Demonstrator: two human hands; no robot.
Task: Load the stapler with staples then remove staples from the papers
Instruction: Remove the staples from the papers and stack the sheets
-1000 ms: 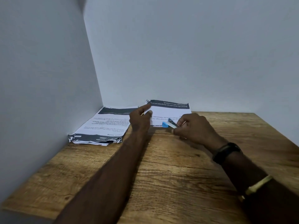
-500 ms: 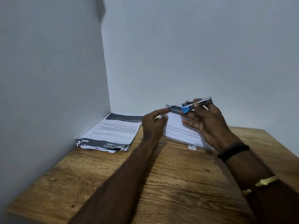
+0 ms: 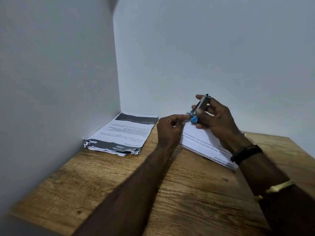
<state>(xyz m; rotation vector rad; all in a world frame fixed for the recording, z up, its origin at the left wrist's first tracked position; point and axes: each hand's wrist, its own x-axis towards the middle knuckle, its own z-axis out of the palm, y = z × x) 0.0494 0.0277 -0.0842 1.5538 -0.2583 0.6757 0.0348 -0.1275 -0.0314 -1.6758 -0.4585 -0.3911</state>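
Stapler (image 3: 201, 106) now tilted steeper in my right hand (image 3: 216, 120), blue end at the sheet (image 3: 201, 142) corner pinched by my left hand (image 3: 170, 130) above the surface (image 3: 187, 193); yanking could tear paper.

Stapler (image 3: 200, 106): small, metal-bodied with a blue end, held tilted above the tabletop, blue end lowest, at the raised corner of a printed paper set (image 3: 202, 142). Paper set: white, lifted at its far corner. Paper stack (image 3: 122, 135): printed, dark-banded, flat in the wall corner, near edge ragged.
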